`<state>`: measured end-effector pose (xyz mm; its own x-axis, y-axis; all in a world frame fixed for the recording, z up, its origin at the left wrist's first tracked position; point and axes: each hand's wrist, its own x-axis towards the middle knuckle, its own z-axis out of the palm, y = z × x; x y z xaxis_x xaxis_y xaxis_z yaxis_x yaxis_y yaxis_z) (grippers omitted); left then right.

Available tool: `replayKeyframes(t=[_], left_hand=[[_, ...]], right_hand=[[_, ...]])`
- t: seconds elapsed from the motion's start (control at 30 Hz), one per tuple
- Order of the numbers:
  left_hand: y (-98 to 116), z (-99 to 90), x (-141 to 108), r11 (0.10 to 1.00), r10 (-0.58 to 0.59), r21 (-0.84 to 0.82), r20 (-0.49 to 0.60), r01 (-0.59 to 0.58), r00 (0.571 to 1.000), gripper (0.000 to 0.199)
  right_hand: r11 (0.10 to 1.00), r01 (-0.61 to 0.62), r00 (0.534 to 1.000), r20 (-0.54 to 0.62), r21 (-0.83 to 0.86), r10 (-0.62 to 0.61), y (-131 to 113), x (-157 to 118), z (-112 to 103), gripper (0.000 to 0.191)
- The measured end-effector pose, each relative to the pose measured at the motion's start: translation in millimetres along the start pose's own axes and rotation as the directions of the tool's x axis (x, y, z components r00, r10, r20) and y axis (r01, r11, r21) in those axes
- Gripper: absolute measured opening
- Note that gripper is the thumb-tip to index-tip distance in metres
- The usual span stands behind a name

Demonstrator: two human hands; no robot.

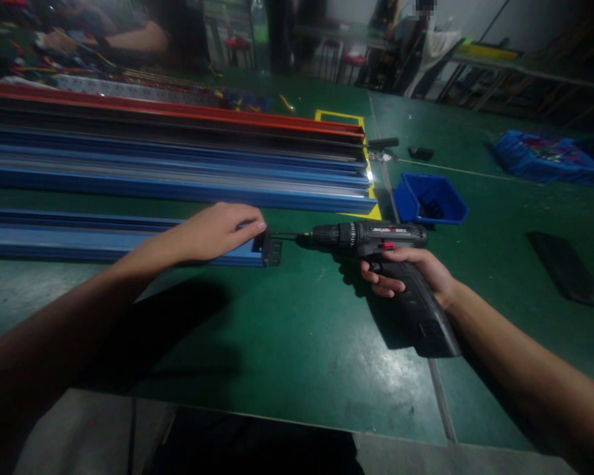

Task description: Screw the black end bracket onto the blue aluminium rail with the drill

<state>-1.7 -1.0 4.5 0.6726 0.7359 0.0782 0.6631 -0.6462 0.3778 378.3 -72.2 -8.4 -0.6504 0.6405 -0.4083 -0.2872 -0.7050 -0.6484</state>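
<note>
My right hand (416, 269) is wrapped around the grip of a black cordless drill (334, 235), which lies level and points left. Its long thin bit (290, 233) reaches the black end cap (274, 253) on a blue metal profile (79, 243). Whether the tip sits in a screw is too small to tell. My left hand (220, 231) grips that profile near its right end, with the thumb side close to the cap. Some of its fingers are hidden behind the profile.
More blue profiles (178, 173) lie behind, beside black ones and an orange one (218, 113). A blue bin (453, 210) with black parts stands right of them. Blue trays (534, 173) and a dark flat object (567, 267) lie farther right. Another person's arm (138, 39) shows at back left.
</note>
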Motion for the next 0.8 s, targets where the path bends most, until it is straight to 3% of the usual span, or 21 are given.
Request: replayKeyframes(t=[0.8], left_hand=[[-0.6,-0.1,-0.1,1.0,0.004,0.012,0.004,-0.004,1.0,0.046]], right_hand=[[1.0,-0.004,1.0,-0.022,-0.028,0.004,-0.5,-0.6,-0.2,0.024]])
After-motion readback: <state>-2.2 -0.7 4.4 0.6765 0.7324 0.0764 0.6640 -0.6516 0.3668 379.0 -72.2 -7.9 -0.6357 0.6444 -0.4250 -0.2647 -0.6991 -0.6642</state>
